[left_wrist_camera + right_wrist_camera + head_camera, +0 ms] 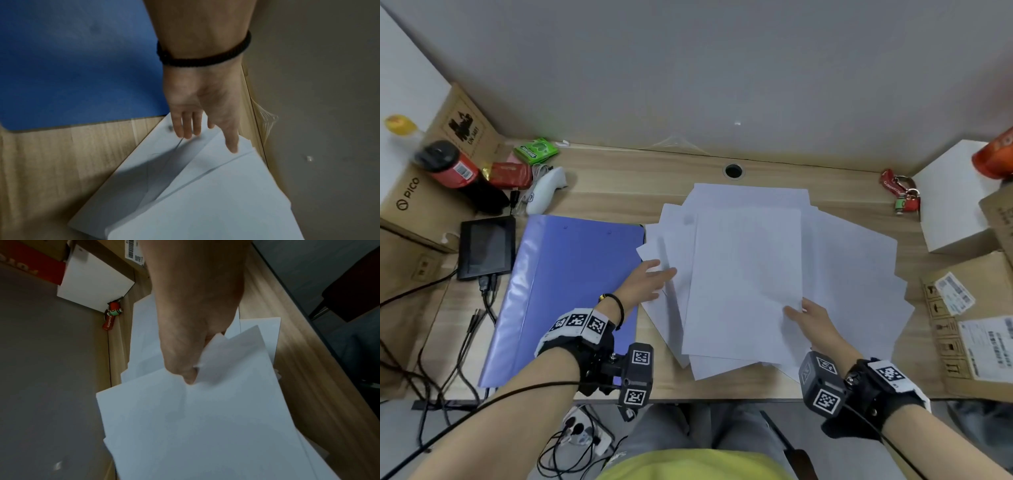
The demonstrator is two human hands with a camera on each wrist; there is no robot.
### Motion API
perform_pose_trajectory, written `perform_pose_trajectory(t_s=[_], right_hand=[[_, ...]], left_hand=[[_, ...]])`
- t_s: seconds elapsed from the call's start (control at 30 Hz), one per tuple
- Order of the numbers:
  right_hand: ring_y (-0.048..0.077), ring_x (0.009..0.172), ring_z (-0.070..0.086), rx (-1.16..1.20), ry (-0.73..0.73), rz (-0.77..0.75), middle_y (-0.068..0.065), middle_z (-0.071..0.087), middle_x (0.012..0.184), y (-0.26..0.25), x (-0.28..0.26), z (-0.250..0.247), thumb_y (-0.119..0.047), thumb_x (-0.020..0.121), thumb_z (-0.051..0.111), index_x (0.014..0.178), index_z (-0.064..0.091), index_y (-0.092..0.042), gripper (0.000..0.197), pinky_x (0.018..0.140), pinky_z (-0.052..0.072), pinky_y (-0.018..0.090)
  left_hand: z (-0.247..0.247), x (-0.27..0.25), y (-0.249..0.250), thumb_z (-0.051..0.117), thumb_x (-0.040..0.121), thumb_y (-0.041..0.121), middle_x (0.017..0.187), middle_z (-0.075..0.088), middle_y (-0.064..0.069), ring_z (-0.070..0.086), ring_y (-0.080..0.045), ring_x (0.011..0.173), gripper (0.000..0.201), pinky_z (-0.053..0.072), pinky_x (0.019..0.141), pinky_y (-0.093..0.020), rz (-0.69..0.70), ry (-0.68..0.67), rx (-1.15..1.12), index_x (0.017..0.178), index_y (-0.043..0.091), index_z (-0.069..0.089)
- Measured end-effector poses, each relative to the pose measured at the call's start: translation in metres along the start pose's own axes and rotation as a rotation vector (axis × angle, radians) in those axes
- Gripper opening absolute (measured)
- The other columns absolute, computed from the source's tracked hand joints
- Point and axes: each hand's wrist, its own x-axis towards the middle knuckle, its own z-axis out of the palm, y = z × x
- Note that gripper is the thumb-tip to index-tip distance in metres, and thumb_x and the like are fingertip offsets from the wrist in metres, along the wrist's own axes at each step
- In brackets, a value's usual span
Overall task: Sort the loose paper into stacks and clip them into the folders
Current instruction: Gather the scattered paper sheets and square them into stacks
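Observation:
Several loose white sheets (842,260) lie fanned across the middle of the wooden desk (619,185). A blue folder (565,284) lies closed to their left. My right hand (799,310) pinches the near right corner of the top sheet (746,274), thumb on top, and lifts it slightly; in the right wrist view my right hand (191,378) has the top sheet (205,426) between thumb and fingers. My left hand (657,277) reaches with straight fingers onto the pile's left edge. In the left wrist view my left hand (205,139) touches the overlapping sheets (185,194) beside the blue folder (72,65).
Cardboard boxes (417,205), a red can (452,168), a white controller (544,188) and a small black screen (486,246) with cables crowd the left. A white box (955,202), red keychain (900,192) and labelled cartons (976,325) stand at the right. A cable hole (733,170) sits behind the paper.

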Motion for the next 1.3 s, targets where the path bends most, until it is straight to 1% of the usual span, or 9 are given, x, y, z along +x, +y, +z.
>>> perform_pose_trajectory(t_s=[0.13,0.23,0.43,0.63,0.77,0.9,1.0,1.17,1.3], right_hand=[[0.009,0.089,0.062,0.075,-0.064,-0.06,-0.008,0.066,0.099,-0.008,0.002,0.003,-0.009,0.095,0.053,0.114,0.061,-0.018,0.023,0.068,0.046,0.021],[0.01,0.083,0.067,0.072,-0.146,-0.052,0.001,0.069,0.106,-0.01,0.007,0.006,-0.004,0.093,0.055,0.112,0.062,-0.017,0.024,0.065,0.05,0.02],[0.027,0.1,0.064,0.022,-0.112,-0.113,0.017,0.065,0.115,-0.043,0.019,0.015,-0.003,0.091,0.055,0.106,0.058,-0.008,0.017,0.084,0.053,0.034],[0.017,0.099,0.065,0.221,-0.068,-0.389,0.002,0.069,0.11,-0.117,0.002,0.026,0.004,0.087,0.048,0.108,0.063,-0.018,0.033,0.085,0.051,0.032],[0.018,0.111,0.06,0.021,-0.177,-0.356,-0.001,0.065,0.118,-0.106,-0.005,0.037,0.006,0.087,0.048,0.123,0.057,-0.015,0.043,0.091,0.046,0.031],[0.02,0.12,0.054,-0.014,-0.203,-0.249,-0.002,0.061,0.125,-0.078,-0.002,0.045,0.0,0.09,0.049,0.131,0.052,-0.017,0.044,0.099,0.042,0.033],[0.022,0.118,0.055,0.064,-0.143,-0.271,-0.001,0.063,0.122,-0.083,0.002,0.046,-0.005,0.09,0.053,0.124,0.055,-0.02,0.037,0.105,0.042,0.042],[0.017,0.114,0.059,0.249,-0.112,-0.322,-0.005,0.066,0.119,-0.114,0.002,0.034,-0.02,0.092,0.057,0.116,0.058,-0.026,0.025,0.1,0.044,0.036],[0.022,0.117,0.057,0.164,-0.029,-0.206,0.001,0.062,0.126,-0.093,0.014,0.025,-0.024,0.093,0.055,0.126,0.052,-0.019,0.033,0.103,0.043,0.042]], left_hand=[[0.017,-0.003,0.014,0.07,0.084,0.039,0.122,0.064,0.008,0.062,-0.012,0.108,0.055,0.053,0.085,-0.029,0.108,-0.098,0.025,0.133,0.026,0.049],[0.022,-0.001,0.025,0.074,0.081,0.037,0.123,0.065,0.005,0.062,-0.016,0.11,0.053,0.049,0.097,-0.039,0.134,-0.041,0.055,0.128,0.022,0.055],[0.015,-0.018,0.064,0.077,0.08,0.018,0.116,0.07,0.003,0.066,-0.015,0.107,0.043,0.053,0.093,-0.034,0.309,-0.095,0.041,0.12,0.019,0.063],[-0.002,-0.038,0.106,0.083,0.069,0.02,0.111,0.072,0.003,0.069,-0.012,0.102,0.051,0.054,0.088,-0.029,0.473,-0.017,-0.004,0.116,0.017,0.064],[-0.01,-0.042,0.089,0.08,0.075,0.016,0.114,0.07,0.007,0.067,-0.006,0.101,0.05,0.053,0.088,-0.024,0.438,0.004,0.063,0.121,0.019,0.06],[-0.005,-0.035,0.06,0.071,0.085,0.018,0.123,0.064,0.0,0.062,-0.012,0.103,0.039,0.049,0.092,-0.027,0.319,0.033,0.134,0.122,0.018,0.058],[0.001,-0.035,0.068,0.07,0.086,0.025,0.119,0.067,0.002,0.065,-0.015,0.107,0.036,0.052,0.094,-0.032,0.331,0.009,0.101,0.121,0.017,0.061],[0.002,-0.036,0.091,0.073,0.083,0.029,0.113,0.071,0.006,0.068,-0.009,0.102,0.037,0.054,0.09,-0.03,0.417,-0.035,0.054,0.118,0.021,0.063],[-0.006,-0.018,0.076,0.07,0.086,0.027,0.127,0.062,0.005,0.059,-0.013,0.117,0.045,0.048,0.099,-0.035,0.379,-0.031,0.175,0.128,0.021,0.055]])
